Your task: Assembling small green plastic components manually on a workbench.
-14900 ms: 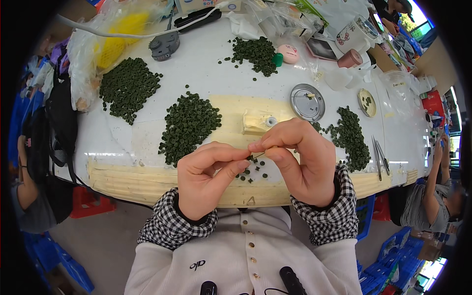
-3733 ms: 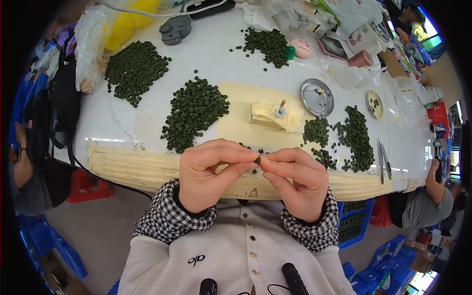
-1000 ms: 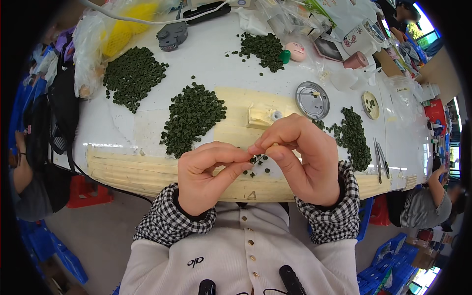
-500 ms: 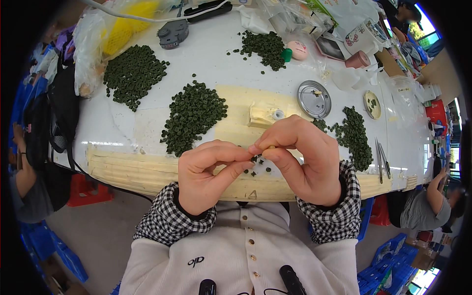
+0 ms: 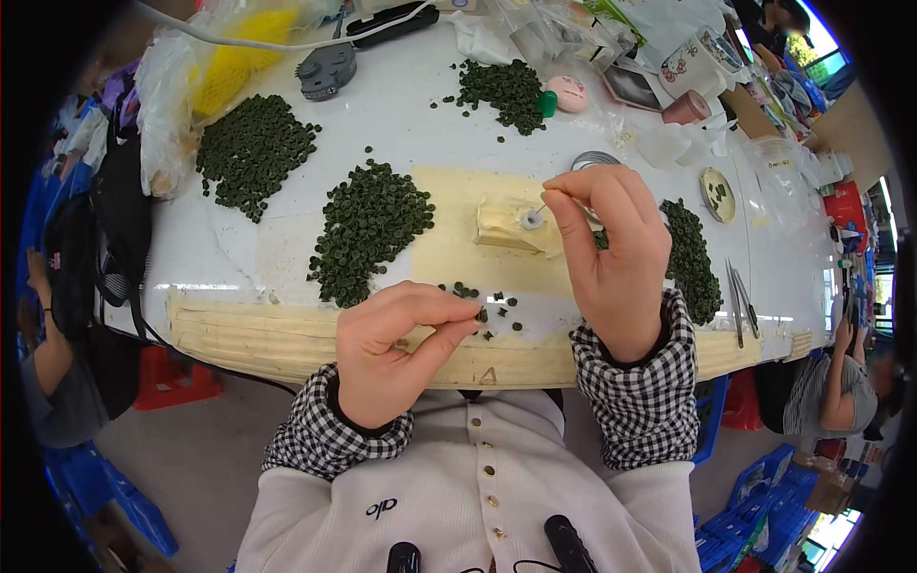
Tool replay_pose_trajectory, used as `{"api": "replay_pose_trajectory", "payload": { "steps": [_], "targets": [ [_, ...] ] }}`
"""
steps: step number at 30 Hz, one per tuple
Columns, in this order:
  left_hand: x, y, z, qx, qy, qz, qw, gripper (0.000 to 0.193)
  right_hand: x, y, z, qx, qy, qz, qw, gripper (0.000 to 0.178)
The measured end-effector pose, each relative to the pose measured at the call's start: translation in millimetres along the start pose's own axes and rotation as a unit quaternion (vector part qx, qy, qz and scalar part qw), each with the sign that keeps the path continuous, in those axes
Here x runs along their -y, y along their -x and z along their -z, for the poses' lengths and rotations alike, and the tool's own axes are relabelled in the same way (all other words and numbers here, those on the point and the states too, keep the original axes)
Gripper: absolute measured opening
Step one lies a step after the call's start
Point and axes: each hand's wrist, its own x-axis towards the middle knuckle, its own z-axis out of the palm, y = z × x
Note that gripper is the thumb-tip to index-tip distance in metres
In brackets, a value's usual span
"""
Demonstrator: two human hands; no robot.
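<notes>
While both hands point(image 5: 401, 334) pinch — four green heaps point(image 5: 371, 224).

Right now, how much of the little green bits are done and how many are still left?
Which pile is finished, I cannot tell. In hand: the left hand pinches one small green piece, and the right hand dips a thin stick into the small white pot on the yellow block. Big heaps of green pieces still lie on the table.

Head-worn fisheye, looking steeply down, close over white table point(image 5: 401, 124)
</notes>
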Motion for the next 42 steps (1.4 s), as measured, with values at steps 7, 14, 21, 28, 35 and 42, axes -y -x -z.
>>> {"api": "replay_pose_trajectory", "payload": {
  "steps": [7,14,21,28,35,42],
  "targets": [
    [-3.7,13.1,18.4,0.022,-0.239,-0.002,0.971,0.017,23.4,7.4,13.4,0.032,0.031,-0.024,0.999,0.022],
    [-0.1,12.4,16.5,0.052,-0.310,-0.058,0.947,0.015,40.5,39.9,-14.8,0.247,-0.032,0.089,0.964,0.036],
    [1.4,8.8,40.3,-0.041,-0.360,-0.042,0.931,0.015,45.0,45.7,-30.3,0.265,-0.016,0.125,0.956,0.037],
    [9.6,-2.8,31.9,-0.065,-0.431,-0.055,0.898,0.015,37.5,55.5,-16.3,0.271,0.028,0.157,0.949,0.035],
    [8.2,-2.2,30.5,-0.073,-0.435,-0.035,0.897,0.012,32.9,52.3,20.4,0.138,-0.021,-0.021,0.990,0.024],
    [6.9,-0.3,28.4,-0.034,-0.398,-0.027,0.916,0.012,11.3,71.7,52.1,0.144,0.092,-0.115,0.978,0.011]
  ]
}}
